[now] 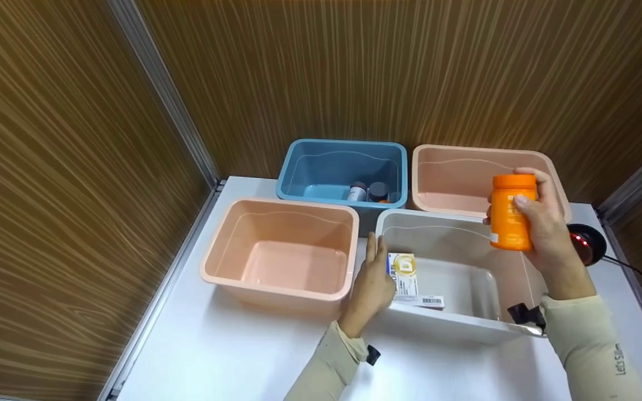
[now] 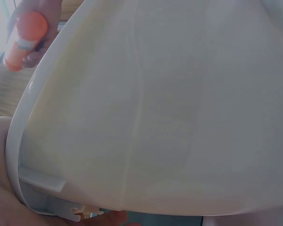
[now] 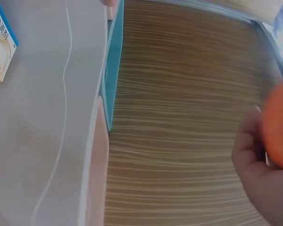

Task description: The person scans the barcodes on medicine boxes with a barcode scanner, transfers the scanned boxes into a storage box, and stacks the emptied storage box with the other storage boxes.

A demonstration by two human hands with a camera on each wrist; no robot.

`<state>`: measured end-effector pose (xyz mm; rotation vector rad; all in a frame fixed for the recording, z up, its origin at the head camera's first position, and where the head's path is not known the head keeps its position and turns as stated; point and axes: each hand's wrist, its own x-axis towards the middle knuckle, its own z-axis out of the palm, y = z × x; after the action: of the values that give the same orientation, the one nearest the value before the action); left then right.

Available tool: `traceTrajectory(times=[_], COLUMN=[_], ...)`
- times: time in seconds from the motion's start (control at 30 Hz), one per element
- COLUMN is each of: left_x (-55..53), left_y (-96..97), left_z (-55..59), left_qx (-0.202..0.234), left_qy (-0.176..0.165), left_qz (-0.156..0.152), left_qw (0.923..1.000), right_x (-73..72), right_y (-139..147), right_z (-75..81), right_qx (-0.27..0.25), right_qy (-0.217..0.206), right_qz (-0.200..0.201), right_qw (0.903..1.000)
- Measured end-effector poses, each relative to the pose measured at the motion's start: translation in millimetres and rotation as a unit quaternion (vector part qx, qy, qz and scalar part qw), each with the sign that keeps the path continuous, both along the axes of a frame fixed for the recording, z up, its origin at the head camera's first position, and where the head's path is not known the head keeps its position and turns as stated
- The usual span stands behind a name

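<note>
In the head view my right hand point(image 1: 549, 231) grips an orange bottle point(image 1: 507, 223) with an orange lid, holding it upright above the right side of a pale grey bin point(image 1: 466, 320). The bottle's orange end point(image 3: 280, 125) also shows at the edge of the right wrist view. My left hand point(image 1: 373, 284) rests at the grey bin's left side, its fingers extended along the rim. Inside that bin, near the left hand, lie a white and yellow box point(image 1: 406, 278) marked with a D and a slim white box point(image 1: 432, 301) with a barcode.
A pink bin point(image 1: 279, 292) stands at left. Behind are a blue bin point(image 1: 349, 143) with several bottles point(image 1: 358, 192) inside and another pink bin point(image 1: 482, 149). A round black device point(image 1: 591, 245) with red lights and a cable sits at right. Wood-patterned walls point(image 1: 321, 72) enclose the white table point(image 1: 187, 345).
</note>
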<state>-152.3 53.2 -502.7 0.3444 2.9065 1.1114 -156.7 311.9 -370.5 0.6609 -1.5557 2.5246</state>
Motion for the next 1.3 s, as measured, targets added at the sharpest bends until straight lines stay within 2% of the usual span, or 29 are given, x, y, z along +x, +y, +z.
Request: traceTrajectory(times=[0.17,0.33,0.43,0.57,0.7,0.77,0.9,1.03,1.17,1.3], left_x=[0.2,0.7,0.2,0.0,1.2,1.8,2.6,2.2,2.1,2.4], left_y=[-1.7,-4.7,-5.6,-5.2,-3.7,-3.1,-2.6,-2.6,-2.3,-3.0], left_z=[-0.2,-1.0,-1.4,-3.1,-3.8,-3.8,-3.4,-2.3,-1.5,-1.4], left_qx=[0.000,0.005,0.007,0.008,0.016,0.019,0.018,0.013,0.014,0.016], left_qy=[0.009,0.000,0.003,0.009,0.016,0.021,0.028,0.030,0.023,0.011], left_qz=[-0.006,-0.004,-0.003,-0.002,-0.001,0.000,0.001,0.005,0.006,0.004], left_qw=[0.9999,1.0000,1.0000,0.9999,0.9997,0.9996,0.9994,0.9994,0.9996,0.9998], right_x=[1.1,4.6,5.7,6.7,8.0,7.4,7.3,8.5,10.6,13.9], right_y=[-5.0,-4.9,-2.1,2.0,3.8,4.3,3.1,-0.7,-3.7,0.2], right_z=[8.2,21.5,27.6,31.5,33.2,33.5,37.3,43.1,46.4,46.1], right_qx=[0.064,0.151,0.196,0.217,0.186,0.152,0.066,-0.014,-0.027,0.001], right_qy=[0.039,0.050,0.051,0.054,0.063,0.092,0.133,0.134,0.155,0.161], right_qz=[-0.071,-0.121,-0.130,-0.123,-0.114,-0.089,-0.002,0.083,0.113,0.092], right_qw=[0.9947,0.9798,0.9707,0.9668,0.9739,0.9801,0.9889,0.9874,0.9811,0.9826])
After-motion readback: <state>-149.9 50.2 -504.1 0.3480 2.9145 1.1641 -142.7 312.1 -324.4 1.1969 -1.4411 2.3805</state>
